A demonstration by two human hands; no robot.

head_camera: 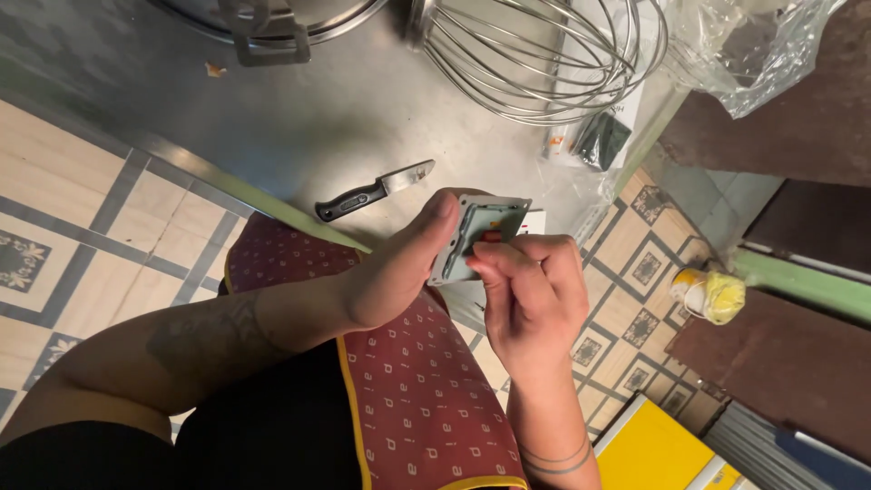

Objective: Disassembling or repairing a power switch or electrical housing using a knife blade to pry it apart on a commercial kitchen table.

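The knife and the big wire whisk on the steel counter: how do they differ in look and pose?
The knife is small, with a black handle and a short flat blade; the wire whisk is far larger, an open cage of bent steel wires. The knife lies flat near the counter's front edge, close to the left hand holding a small grey plate; the whisk lies on its side further back. Both rest untouched on the steel counter.

A steel desk (299, 118) fills the upper view. Below and right of the desk lies a patterned tile floor (63, 218), with dark brown panels (780, 354) further right.
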